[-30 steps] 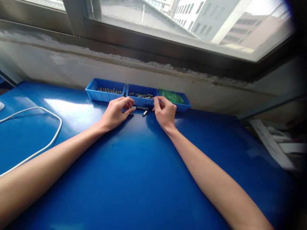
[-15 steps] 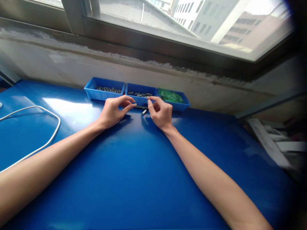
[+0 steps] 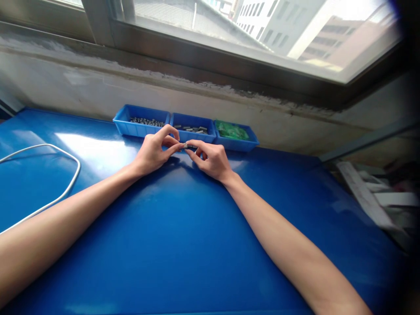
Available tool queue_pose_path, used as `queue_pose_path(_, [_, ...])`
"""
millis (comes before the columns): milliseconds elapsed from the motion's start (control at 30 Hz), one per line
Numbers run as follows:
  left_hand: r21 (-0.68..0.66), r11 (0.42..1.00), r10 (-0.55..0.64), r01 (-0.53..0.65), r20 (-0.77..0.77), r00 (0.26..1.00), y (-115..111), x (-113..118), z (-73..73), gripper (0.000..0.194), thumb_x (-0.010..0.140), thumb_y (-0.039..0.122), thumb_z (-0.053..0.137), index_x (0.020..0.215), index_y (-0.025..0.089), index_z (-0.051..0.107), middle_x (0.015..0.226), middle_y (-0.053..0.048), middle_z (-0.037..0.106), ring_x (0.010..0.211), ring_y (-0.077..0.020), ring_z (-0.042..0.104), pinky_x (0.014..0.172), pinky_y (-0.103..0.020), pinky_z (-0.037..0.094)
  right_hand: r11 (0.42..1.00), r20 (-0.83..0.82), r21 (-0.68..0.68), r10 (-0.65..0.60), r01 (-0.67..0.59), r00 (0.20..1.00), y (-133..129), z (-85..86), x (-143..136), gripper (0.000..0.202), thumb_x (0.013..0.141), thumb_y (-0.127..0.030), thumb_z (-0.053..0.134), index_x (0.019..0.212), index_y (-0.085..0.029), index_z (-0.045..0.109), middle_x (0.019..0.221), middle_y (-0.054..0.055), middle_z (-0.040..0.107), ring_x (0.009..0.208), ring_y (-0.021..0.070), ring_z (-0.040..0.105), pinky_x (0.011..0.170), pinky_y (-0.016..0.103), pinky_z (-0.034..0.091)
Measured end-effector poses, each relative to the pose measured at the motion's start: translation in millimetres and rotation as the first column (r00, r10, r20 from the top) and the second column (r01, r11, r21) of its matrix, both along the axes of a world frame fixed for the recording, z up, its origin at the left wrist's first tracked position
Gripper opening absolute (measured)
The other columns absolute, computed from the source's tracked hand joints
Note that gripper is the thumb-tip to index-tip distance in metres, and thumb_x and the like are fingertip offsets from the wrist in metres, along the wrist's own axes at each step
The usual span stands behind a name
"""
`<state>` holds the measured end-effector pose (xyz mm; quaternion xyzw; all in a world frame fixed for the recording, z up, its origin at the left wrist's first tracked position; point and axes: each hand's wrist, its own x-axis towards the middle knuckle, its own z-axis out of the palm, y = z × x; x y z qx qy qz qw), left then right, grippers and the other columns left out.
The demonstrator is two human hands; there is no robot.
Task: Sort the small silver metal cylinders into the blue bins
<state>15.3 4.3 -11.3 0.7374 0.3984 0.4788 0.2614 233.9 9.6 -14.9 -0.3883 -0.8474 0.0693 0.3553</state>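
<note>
My left hand [image 3: 156,148] pinches a small grey metallic piece [image 3: 185,145] between thumb and forefinger. From the right, the fingertips of my right hand [image 3: 213,159] close on the same spot; whether they grip that piece or another tiny part is too small to tell. Both hands meet just in front of the middle blue bin [image 3: 193,134], which has several small grey bars in it. The left blue bin [image 3: 139,129] contains many small metal parts, and the right blue bin [image 3: 238,143] has green, plastic-looking pieces.
The hands are above a glossy blue table [image 3: 183,245]. A white cable [image 3: 70,186] curves across its left side. Behind the bins are a wall [image 3: 131,94] and a window frame [image 3: 197,57]. White boards [image 3: 367,197] lie beyond the right edge.
My right hand has moved left, bringing its fingertips to those of my left hand. The small piece seen on the table between the hands is no longer visible. The view has shifted slightly.
</note>
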Motion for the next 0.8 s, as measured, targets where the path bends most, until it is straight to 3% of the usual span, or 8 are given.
queue_pose_path(233, [-0.011, 1.000, -0.026, 0.025, -0.035, 0.999, 0.9, -1.0, -0.1, 0.039, 0.094, 0.056, 0.067, 0.106, 0.020, 0.059, 0.087, -0.004, 0.080, 0.078, -0.0189, 0.077, 0.075, -0.025, 0.058, 0.996, -0.003, 0.034, 0.081, -0.081, 0.997, 4.4, -5.2, 1.0, 0.030, 0.102, -0.044, 0.058, 0.115, -0.023, 0.076, 0.093, 0.002, 0.080, 0.066, 0.0129, 0.068, 0.066, 0.024, 0.051])
queue_pose_path(400, [0.040, 0.999, 0.018, -0.012, -0.167, 0.986, 4.3, -1.2, -1.0, 0.041, 0.106, 0.052, 0.047, 0.123, 0.019, 0.064, 0.106, -0.008, 0.080, 0.097, -0.0208, 0.076, 0.090, -0.030, 0.056, 0.994, -0.164, 0.079, -0.067, 0.080, 0.984, 9.0, -9.2, 1.3, 0.030, 0.100, -0.044, 0.061, 0.112, -0.021, 0.076, 0.075, 0.001, 0.075, 0.059, 0.0133, 0.065, 0.065, 0.025, 0.050])
queue_pose_path(467, [0.119, 0.993, 0.008, 0.028, -0.289, 0.957, 5.7, -0.3, -2.8, 0.042, 0.107, 0.047, 0.043, 0.124, 0.018, 0.068, 0.116, -0.011, 0.077, 0.107, -0.0229, 0.073, 0.098, -0.033, 0.054, 0.981, -0.228, 0.070, -0.162, 0.182, 0.960, 11.7, -9.4, 1.9, 0.032, 0.099, -0.047, 0.061, 0.111, -0.022, 0.076, 0.065, -0.002, 0.069, 0.054, 0.0131, 0.061, 0.063, 0.026, 0.049])
queue_pose_path(600, [0.200, 0.951, -0.094, 0.235, -0.538, 0.837, 5.7, 2.1, -6.1, 0.047, 0.108, 0.042, 0.039, 0.137, 0.017, 0.066, 0.139, -0.012, 0.068, 0.132, -0.0269, 0.058, 0.115, -0.041, 0.046, 0.940, -0.296, 0.016, -0.321, 0.341, 0.899, 17.9, -7.7, 4.1, 0.035, 0.099, -0.051, 0.059, 0.109, -0.022, 0.077, 0.056, -0.003, 0.062, 0.051, 0.0149, 0.059, 0.060, 0.028, 0.048])
queue_pose_path(700, [0.162, 0.943, -0.127, 0.290, -0.630, 0.766, 5.3, 2.2, -7.9, 0.050, 0.109, 0.041, 0.036, 0.148, 0.019, 0.058, 0.152, -0.011, 0.058, 0.142, -0.0291, 0.050, 0.121, -0.048, 0.039, 0.931, -0.299, -0.048, -0.358, 0.361, 0.885, 20.6, -6.3, 5.1, 0.036, 0.099, -0.051, 0.059, 0.109, -0.021, 0.077, 0.057, -0.002, 0.064, 0.054, 0.0167, 0.063, 0.062, 0.029, 0.049])
queue_pose_path(800, [0.153, 0.945, -0.121, 0.290, -0.660, 0.742, 5.3, 1.6, -8.4, 0.050, 0.109, 0.041, 0.037, 0.146, 0.018, 0.061, 0.153, -0.011, 0.057, 0.143, -0.0311, 0.048, 0.122, -0.051, 0.039, 0.934, -0.282, -0.080, -0.356, 0.347, 0.891, 20.4, -5.7, 4.9, 0.035, 0.098, -0.051, 0.060, 0.108, -0.022, 0.077, 0.059, -0.001, 0.067, 0.056, 0.0176, 0.066, 0.063, 0.029, 0.050])
